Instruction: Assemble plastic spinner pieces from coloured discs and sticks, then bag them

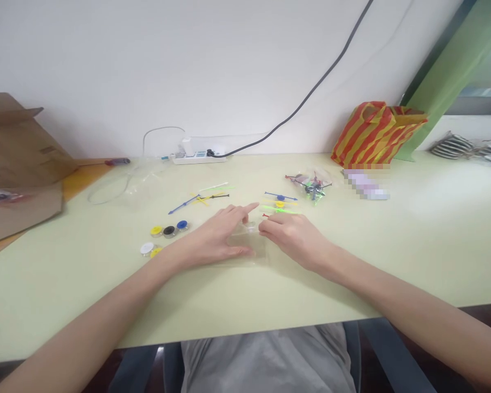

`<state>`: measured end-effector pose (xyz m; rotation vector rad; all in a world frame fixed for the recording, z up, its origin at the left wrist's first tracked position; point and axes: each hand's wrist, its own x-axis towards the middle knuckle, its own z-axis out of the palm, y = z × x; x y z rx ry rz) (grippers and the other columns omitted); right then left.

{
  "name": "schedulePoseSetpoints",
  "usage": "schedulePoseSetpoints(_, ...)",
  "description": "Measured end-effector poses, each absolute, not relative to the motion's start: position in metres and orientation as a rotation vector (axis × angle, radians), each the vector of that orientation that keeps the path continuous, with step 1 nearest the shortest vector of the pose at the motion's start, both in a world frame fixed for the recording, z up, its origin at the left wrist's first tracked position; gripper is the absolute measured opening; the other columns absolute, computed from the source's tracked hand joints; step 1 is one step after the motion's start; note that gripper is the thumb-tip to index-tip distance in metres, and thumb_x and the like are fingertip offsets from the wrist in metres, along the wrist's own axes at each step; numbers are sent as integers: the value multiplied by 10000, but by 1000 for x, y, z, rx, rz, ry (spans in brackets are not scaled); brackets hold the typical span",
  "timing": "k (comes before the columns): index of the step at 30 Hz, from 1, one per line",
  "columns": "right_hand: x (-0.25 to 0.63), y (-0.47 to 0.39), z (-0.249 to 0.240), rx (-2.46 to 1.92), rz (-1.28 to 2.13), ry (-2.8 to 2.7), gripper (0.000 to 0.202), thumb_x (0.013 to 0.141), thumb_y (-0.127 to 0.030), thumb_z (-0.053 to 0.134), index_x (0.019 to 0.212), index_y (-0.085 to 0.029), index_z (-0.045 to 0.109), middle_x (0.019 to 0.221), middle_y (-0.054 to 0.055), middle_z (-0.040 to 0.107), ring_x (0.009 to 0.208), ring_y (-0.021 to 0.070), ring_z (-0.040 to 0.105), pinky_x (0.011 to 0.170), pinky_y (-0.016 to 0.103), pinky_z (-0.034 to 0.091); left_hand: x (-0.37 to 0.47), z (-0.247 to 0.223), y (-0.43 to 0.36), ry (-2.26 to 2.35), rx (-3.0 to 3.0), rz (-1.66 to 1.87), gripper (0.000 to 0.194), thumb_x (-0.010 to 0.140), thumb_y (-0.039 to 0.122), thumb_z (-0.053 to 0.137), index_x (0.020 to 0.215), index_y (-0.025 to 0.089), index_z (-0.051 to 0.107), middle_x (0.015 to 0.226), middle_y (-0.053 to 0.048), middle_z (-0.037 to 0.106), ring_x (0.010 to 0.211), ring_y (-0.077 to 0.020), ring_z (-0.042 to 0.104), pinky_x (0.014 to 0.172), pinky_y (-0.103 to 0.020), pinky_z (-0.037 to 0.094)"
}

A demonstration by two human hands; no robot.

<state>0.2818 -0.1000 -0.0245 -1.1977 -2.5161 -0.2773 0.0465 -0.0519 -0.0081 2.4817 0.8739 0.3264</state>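
My left hand (221,234) rests over a clear plastic piece (259,248) on the table, its index finger stretched out and its thumb spread along the plastic. Beside its curled fingers is a small clear round part (250,225). My right hand (288,232) is closed in a pinch at the right side of the plastic; its fingertips hide what they hold. A red pointer tip (265,216) shows just behind the right fingers. Beyond that lie spinners with a blue pointer (281,197), a yellow centre (279,204) and a green pointer (278,209).
Left of my hands sit several round caps, including a black cap (169,231) and a white cap (147,249). Loose arrows (184,204) lie behind them. A bag of parts (313,186), a striped bag (376,136), a power strip (198,159) and a cardboard box (22,158) stand around.
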Motion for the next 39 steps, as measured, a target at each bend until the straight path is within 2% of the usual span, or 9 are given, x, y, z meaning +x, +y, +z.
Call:
schedulePoseSetpoints(3, 279, -100, -25, -1166, -280, -2496, 181, 1024, -165, 547, 867, -148, 635, 806, 46, 647, 721, 161, 558, 607, 296, 276, 49, -9, -54, 862, 2435, 359, 701, 973, 441, 601, 1600, 356, 299, 1279, -72, 601, 1228, -267, 535, 1066, -447, 429)
schedulePoseSetpoints(7, 279, -99, -27, -1148, -297, -2498, 178, 1014, -174, 574, 847, -149, 631, 793, 45, 646, 703, 159, 551, 595, 297, 269, 51, -9, -51, 818, 2321, 369, 625, 1016, 402, 522, 1597, 347, 298, 1181, -61, 632, 1075, -215, 587, 951, -381, 467)
schedulePoseSetpoints(10, 279, -100, -31, -1084, -335, -2502, 185, 1025, -183, 555, 867, -151, 645, 791, 44, 650, 716, 166, 561, 607, 304, 287, 52, -8, -48, 747, 2242, 412, 583, 1000, 403, 554, 1553, 333, 385, 1126, -54, 658, 992, -188, 601, 847, -321, 480)
schedulePoseSetpoints(14, 277, -102, -34, -1025, -306, -2471, 234, 1039, -165, 504, 865, -150, 659, 802, 50, 654, 739, 166, 566, 626, 294, 324, 54, -7, -45, 695, 2156, 499, 525, 966, 381, 615, 1470, 289, 499, 1072, -57, 683, 951, -179, 636, 846, -313, 492)
schedulePoseSetpoints(18, 275, -103, -33, -1011, -162, -2369, 232, 1026, -172, 516, 846, -152, 661, 787, 48, 648, 713, 151, 561, 630, 272, 351, 54, -7, -43, 649, 2024, 541, 540, 929, 384, 677, 1434, 254, 535, 1007, -60, 701, 944, -191, 664, 896, -352, 515)
schedulePoseSetpoints(23, 275, -104, -26, -1074, 76, -2262, 181, 980, -174, 611, 805, -159, 656, 737, 4, 619, 630, 109, 527, 604, 242, 344, 48, 2, -42, 578, 1784, 405, 695, 896, 370, 734, 1516, 289, 430, 1180, -105, 709, 1091, -236, 683, 963, -413, 533)
schedulePoseSetpoints(28, 280, -104, -21, -1087, -37, -2245, 202, 1015, -230, 583, 849, -162, 677, 810, 25, 628, 682, 122, 541, 618, 249, 347, 40, 8, -41, 589, 1692, 353, 616, 945, 381, 681, 1505, 290, 443, 1281, -134, 702, 1048, -228, 700, 946, -411, 531)
schedulePoseSetpoints(32, 281, -105, -20, -1046, -147, -2247, 227, 1038, -220, 523, 883, -170, 681, 870, 47, 629, 743, 135, 560, 636, 251, 362, 43, 4, -41, 626, 1695, 359, 557, 950, 381, 679, 1459, 260, 487, 1167, -116, 742, 999, -206, 686, 915, -376, 508)
schedulePoseSetpoints(39, 276, -108, -23, -946, -80, -2277, 198, 1035, -204, 517, 926, -179, 681, 942, 57, 648, 756, 130, 572, 635, 244, 390, 47, 2, -43, 674, 1709, 269, 466, 962, 449, 627, 1371, 235, 562, 942, -56, 708, 776, -166, 648, 695, -296, 491)
